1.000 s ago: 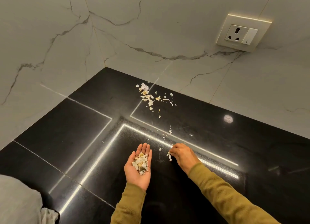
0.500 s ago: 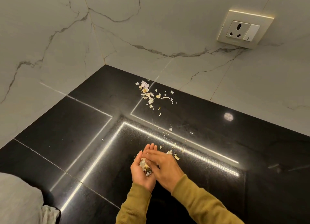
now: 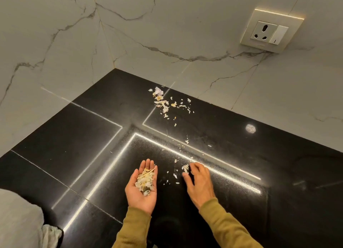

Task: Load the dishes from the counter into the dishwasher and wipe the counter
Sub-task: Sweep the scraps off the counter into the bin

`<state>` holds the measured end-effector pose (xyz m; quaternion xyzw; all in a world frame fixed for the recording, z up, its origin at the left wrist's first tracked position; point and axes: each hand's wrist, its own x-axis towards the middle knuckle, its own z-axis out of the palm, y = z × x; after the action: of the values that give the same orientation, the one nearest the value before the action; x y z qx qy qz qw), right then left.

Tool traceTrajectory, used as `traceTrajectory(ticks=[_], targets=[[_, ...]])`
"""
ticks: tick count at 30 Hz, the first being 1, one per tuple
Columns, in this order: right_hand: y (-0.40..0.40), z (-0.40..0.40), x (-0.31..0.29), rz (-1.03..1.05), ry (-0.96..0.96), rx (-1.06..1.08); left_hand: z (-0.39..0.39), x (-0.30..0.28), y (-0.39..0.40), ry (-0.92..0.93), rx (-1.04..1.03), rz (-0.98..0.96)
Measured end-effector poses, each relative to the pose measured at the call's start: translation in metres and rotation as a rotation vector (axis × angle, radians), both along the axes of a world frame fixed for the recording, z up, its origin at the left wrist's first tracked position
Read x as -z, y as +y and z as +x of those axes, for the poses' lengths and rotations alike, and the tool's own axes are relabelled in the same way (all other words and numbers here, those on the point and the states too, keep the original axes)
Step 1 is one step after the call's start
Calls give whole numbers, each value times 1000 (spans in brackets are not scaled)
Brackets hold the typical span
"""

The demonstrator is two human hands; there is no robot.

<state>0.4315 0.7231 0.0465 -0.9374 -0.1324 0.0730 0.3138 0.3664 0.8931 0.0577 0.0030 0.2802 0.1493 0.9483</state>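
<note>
Left hand lay palm up over the black counter, fingers straight and together, carrying a heap of peels. Right hand was palm down on the counter, fingers loosely spread, fingertips touching a small clump. More scraps lay scattered near the marble wall. Socket on wall: no legible writing. Grey cloth at lower left. No dishes or dishwasher in view.
</note>
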Motion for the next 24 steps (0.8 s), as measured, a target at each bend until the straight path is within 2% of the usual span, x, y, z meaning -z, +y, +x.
traceTrajectory(ticks=[4,8,11,17,21,24], targets=[[20,-3,-3,10,49,-170,-3,1,4,-3,2,29],[13,8,-2,24,9,-85,-5,0,8,-1,-5,37],[14,0,4,-32,-4,-193,-7,-1,9,-2,-8,38],[28,2,17,-14,-177,-322,-7,0,7,-7,10,38],[16,14,9,-107,-102,-409,-8,1,8,-5,15,30],[8,12,11,-91,-110,-418,-8,3,9,-8,1,18]])
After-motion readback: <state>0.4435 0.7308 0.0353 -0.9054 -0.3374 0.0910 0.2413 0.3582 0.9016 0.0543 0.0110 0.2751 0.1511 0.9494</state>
